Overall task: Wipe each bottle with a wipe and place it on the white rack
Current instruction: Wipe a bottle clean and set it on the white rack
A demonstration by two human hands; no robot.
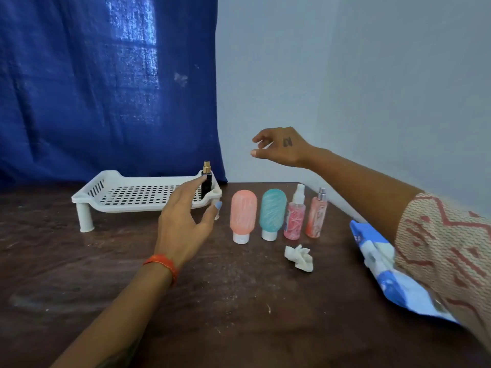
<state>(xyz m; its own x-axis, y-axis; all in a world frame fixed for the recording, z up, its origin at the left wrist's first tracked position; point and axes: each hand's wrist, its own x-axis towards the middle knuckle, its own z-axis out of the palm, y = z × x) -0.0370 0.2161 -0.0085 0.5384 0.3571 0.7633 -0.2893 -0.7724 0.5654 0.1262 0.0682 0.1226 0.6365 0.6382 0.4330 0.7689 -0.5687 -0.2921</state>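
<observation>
Dark spray bottle [206, 181] stands upright on the white rack [127, 193]; left hand [183, 221] and right hand [281, 147] hover spread, holding nothing.

Dark brown bench [239, 314], scuffed, whitish marks. Blue curtain [106, 88] hanging behind, left, window light showing through. Pale wall [358, 75] behind, right.

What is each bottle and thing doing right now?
Black spray bottle with gold top: upright on white plastic rack.
Pink tube bottle: standing cap-down on table.
Teal tube bottle: standing cap-down.
Two pink spray bottles: upright.
White wipe: crumpled, lying loose.
Left hand: open, empty.
Right hand: open, empty.
</observation>
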